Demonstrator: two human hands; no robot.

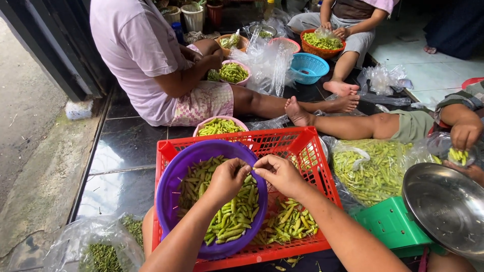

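Both hands pinch one green pod (pixel 248 177) over purple bowl (pixel 174 171): left hand (pixel 228 179) clamped on body, right hand (pixel 279 174) fingertips closed at tip. Best snapped w/ short twist.

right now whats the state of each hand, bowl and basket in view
left hand: pinching a green chili over the round purple plastic bowl
right hand: fingertips on the same chili
round purple plastic bowl: over half full of green chilies
red plastic crate: holds the bowl and loose chilies
round steel tray: empty, tilted
blue plastic basket: empty

Dark tiled floor (pixel 126 146), red crate (pixel 302 146), blue basket (pixel 308 68), plastic bags (pixel 267 63)
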